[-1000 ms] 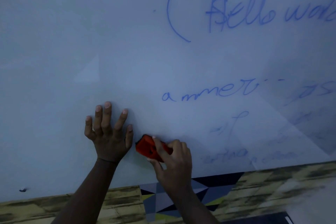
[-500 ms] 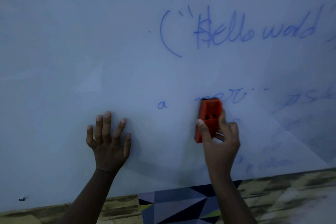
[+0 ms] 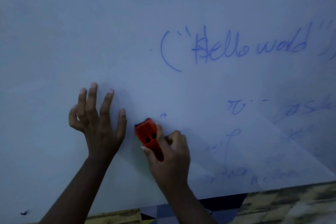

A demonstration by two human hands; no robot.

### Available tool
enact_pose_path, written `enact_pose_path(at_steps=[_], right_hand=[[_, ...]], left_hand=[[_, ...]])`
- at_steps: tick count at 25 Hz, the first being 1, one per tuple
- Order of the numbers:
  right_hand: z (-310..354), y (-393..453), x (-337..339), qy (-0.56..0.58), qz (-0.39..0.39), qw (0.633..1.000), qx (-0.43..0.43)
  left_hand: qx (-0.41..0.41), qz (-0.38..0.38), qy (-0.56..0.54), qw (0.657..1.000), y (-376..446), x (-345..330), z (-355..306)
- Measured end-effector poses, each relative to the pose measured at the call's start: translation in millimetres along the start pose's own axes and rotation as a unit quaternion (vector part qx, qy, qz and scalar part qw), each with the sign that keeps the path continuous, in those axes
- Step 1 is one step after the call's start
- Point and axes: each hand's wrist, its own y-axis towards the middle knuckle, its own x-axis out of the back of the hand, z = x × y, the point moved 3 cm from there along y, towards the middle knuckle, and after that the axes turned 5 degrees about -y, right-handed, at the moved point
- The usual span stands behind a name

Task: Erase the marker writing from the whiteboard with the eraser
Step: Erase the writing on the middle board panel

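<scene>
Not much else around, honestly. Well below the grip there's a strip of yellowish, mottled wood-look surface running along the bottom edge. Straight under the grip sits a patch with a dark blue, grey and yellow triangle pattern. Far down-left of the grip, a small dark blob, too blurry to identify.

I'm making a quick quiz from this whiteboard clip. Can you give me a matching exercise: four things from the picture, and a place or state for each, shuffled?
Things:
1. eraser
2. left hand
3. "Hello world" writing
4. right hand

Places or states:
A. blue, not yet wiped
B. grips the orange tool
C. fingers spread, holds nothing
D. orange, against the whiteboard

Pairs: 1-D, 2-C, 3-A, 4-B
</scene>
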Motion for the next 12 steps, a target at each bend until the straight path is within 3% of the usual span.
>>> enact_pose_path(at_steps=[4,8,12], right_hand=[[19,23,4,-0.002,-0.012,0.999,0.042],[-40,32,35,0.063,-0.099,0.987,-0.111],[-121,35,72,0.162,-0.208,0.927,-0.267]], left_hand=[[-0.035,0.007,0.039,0.999,29,-5,10],[-0.045,0.018,0.053,0.997,21,-8,12],[-0.046,0.012,0.047,0.998,21,-7,11]])
